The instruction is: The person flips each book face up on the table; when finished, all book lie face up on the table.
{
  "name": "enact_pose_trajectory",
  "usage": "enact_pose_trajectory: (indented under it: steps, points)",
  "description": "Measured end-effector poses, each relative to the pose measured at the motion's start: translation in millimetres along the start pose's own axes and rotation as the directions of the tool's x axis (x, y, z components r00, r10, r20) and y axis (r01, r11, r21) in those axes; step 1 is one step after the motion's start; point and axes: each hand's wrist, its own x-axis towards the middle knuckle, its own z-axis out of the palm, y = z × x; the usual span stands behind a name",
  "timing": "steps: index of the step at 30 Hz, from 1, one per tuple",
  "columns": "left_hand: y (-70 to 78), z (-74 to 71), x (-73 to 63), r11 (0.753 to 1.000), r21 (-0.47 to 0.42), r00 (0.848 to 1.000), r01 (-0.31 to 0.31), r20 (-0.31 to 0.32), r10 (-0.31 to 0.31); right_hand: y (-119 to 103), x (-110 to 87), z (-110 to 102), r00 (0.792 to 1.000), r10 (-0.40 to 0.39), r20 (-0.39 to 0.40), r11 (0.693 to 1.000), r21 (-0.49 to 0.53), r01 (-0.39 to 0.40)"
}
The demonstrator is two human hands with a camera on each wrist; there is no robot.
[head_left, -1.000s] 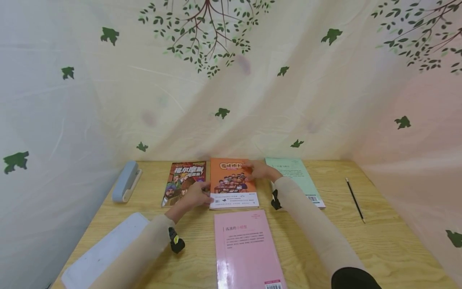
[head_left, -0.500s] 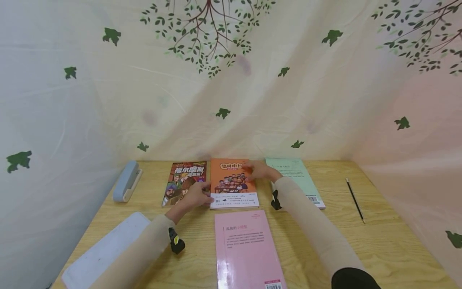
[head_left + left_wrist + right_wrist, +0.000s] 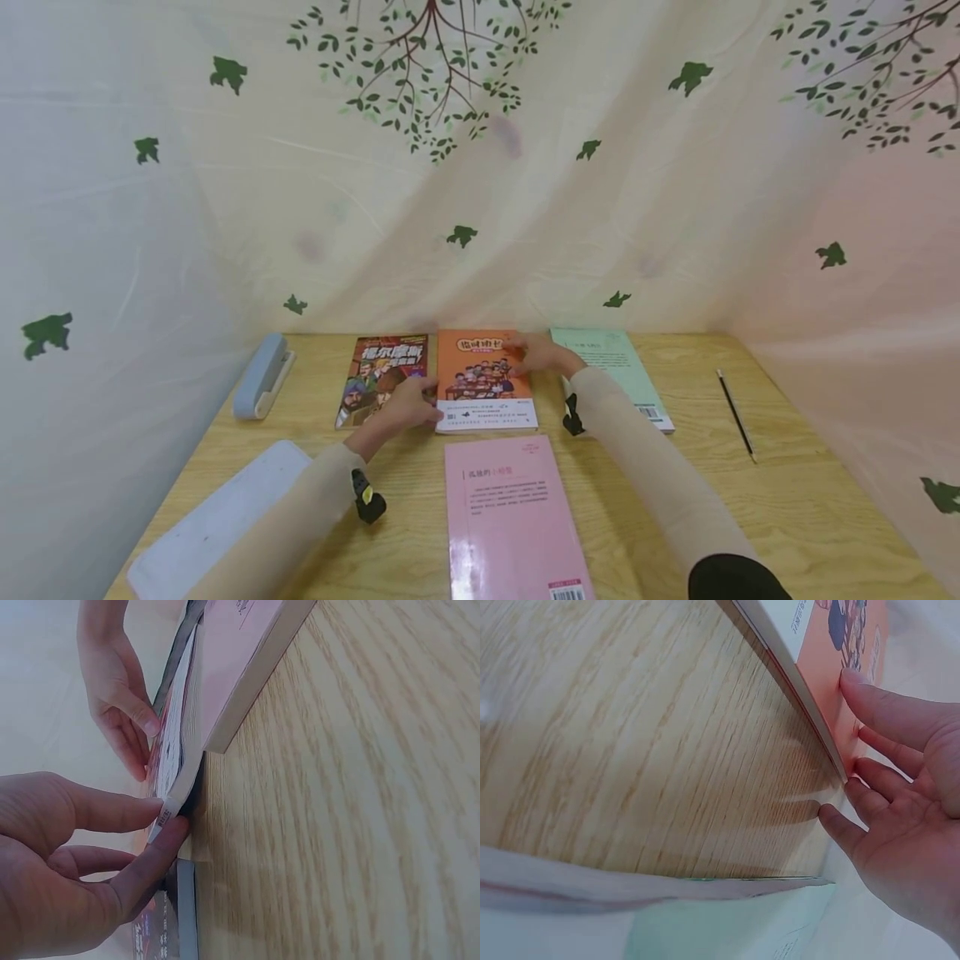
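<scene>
An orange book (image 3: 474,365) with a white lower band lies flat on the table, cartoon children on its cover. My left hand (image 3: 405,407) pinches its lower left corner, the thumb above and a finger beneath, and the left wrist view has that corner slightly lifted. At the upper right of the same book, my right hand (image 3: 546,353) rests its thumb and fingertips on the cover and edge; the little finger reaches down by the table in the right wrist view. Left of it lies a comic-style book (image 3: 367,387), partly hidden by my left hand.
A pink book (image 3: 513,517) lies in front, and a mint-green book (image 3: 618,367) to the right, partly behind my right arm. A blue stapler (image 3: 260,379) and a white flat case (image 3: 225,508) are on the left, a pencil (image 3: 737,417) on the right. Printed cloth hangs behind.
</scene>
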Motion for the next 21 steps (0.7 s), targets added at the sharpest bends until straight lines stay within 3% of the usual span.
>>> enact_pose_trajectory:
  steps: [9, 16, 21]
  points:
    - [3.0, -1.1, 3.6, 1.0, 0.03, 1.0, -0.008, 0.017, 0.007, -0.1, -1.0, -0.3, 1.0, -0.003, -0.022, 0.999, 0.036, 0.003]
    - [3.2, -4.5, 3.2, 0.998, 0.023, 0.997, -0.065, 0.04, 0.064, 1.9, 0.5, 1.2, 0.999, 0.009, -0.04, 0.999, 0.05, -0.007]
    - [5.0, -5.9, 2.7, 0.998, 0.024, 0.997, -0.063, 0.036, 0.062, 2.5, 0.3, 2.2, 0.999, 0.021, -0.046, 0.998, 0.067, -0.018]
